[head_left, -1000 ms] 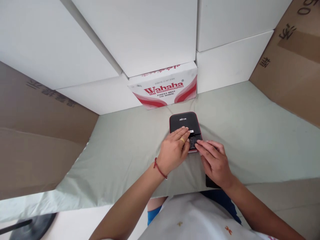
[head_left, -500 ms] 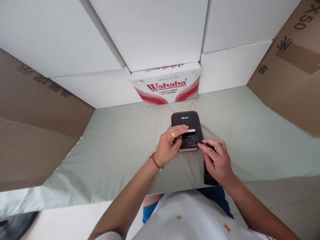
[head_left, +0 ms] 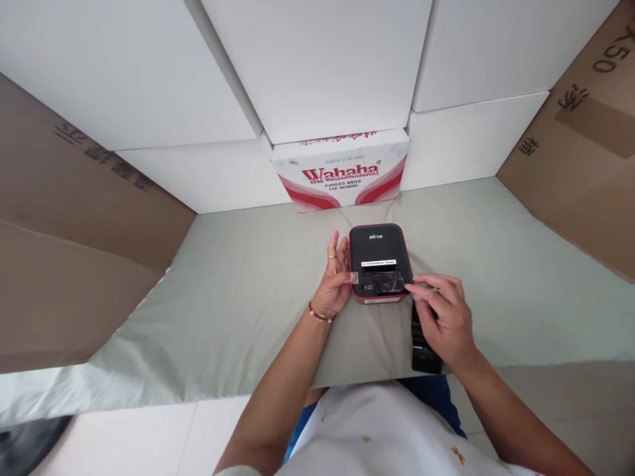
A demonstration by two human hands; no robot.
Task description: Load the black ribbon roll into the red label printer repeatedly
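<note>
The left hand (head_left: pixel 335 281) has slid off the top of the black device (head_left: pixel 380 254), where it lay half a second ago, and now stands open at the device's left flank. Its fingers are stretched upward and its thumb touches the left edge. The device lies flat just to the right of that palm, with its near right corner under the fingertips of the right hand (head_left: pixel 446 320).

That hand is curled over a dark flat object (head_left: pixel 425 357) just beneath it. Whether it actually grips the object cannot be told.

All of this rests on a pale green cloth (head_left: pixel 238 304). Beyond the device stands a Wahaha carton (head_left: pixel 342 175) among white boxes (head_left: pixel 317 66), and brown cardboard (head_left: pixel 74 251) closes in both sides.

Both forearms reach forward from the body, and the left wrist wears a beaded bracelet (head_left: pixel 320 316).
</note>
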